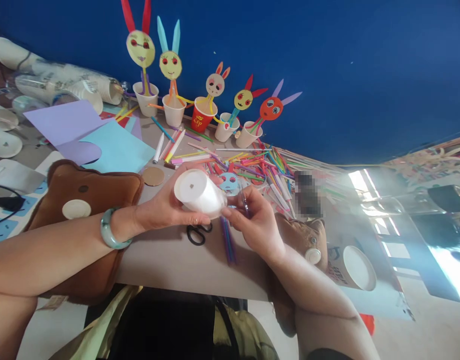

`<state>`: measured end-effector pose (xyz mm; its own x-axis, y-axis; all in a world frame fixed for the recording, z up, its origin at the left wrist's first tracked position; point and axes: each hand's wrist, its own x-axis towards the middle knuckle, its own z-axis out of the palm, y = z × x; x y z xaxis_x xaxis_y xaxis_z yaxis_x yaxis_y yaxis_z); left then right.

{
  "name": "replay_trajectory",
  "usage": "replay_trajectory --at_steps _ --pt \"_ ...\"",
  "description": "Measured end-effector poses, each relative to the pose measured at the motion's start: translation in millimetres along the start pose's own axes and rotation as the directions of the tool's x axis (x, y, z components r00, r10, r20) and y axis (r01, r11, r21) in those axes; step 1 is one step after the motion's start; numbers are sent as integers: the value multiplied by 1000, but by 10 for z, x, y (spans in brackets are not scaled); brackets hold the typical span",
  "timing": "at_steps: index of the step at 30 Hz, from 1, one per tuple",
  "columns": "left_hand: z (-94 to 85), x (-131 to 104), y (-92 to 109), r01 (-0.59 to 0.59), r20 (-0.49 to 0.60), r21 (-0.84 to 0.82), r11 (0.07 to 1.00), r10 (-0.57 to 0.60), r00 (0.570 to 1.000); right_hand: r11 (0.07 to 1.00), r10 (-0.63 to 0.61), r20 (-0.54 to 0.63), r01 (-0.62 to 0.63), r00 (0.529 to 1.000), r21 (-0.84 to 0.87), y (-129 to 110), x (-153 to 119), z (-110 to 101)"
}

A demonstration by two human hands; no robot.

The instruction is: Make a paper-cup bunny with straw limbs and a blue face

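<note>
A white paper cup (205, 196) lies tipped in my left hand (164, 205), its base turned toward me with a small dark spot in the middle. My left thumb and fingers wrap its side. At the cup's rim end, my right hand (254, 220) pinches with thumb and fingers closed; the exact contact is partly hidden. Just beyond the hands shows a light blue paper face (230, 181) with red eyes, partly covered. Black-handled scissors (197, 234) lie under the cup, beside purple and blue sticks (227, 240).
Several paper-cup figures with eared faces (170, 65) stand along the blue wall. Markers and pipe cleaners (248, 167) are heaped in front. Purple paper (64, 122) and blue paper (117, 145) lie left, near a brown cushion (83, 240). A large paper container (359, 267) is at right.
</note>
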<state>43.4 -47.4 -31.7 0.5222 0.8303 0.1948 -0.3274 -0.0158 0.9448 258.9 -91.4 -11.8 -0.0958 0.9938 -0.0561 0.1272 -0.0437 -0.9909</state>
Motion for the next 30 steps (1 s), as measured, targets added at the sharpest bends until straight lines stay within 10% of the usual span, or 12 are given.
replay_trajectory --at_steps 9,15,20,30 --pt "-41 39 -49 286 158 -338 897 -246 956 998 -62 -63 64 996 24 15 89 -97" --pt "-2 25 26 542 326 -155 826 -475 817 995 -93 112 98 989 -37 -45 60 -75" --pt "-6 29 89 518 348 -88 851 -461 817 995 -82 226 91 971 -32 -53 39 -50" --pt "9 62 113 448 176 -219 867 -417 892 816 -411 -47 344 911 -465 11 31 -131"
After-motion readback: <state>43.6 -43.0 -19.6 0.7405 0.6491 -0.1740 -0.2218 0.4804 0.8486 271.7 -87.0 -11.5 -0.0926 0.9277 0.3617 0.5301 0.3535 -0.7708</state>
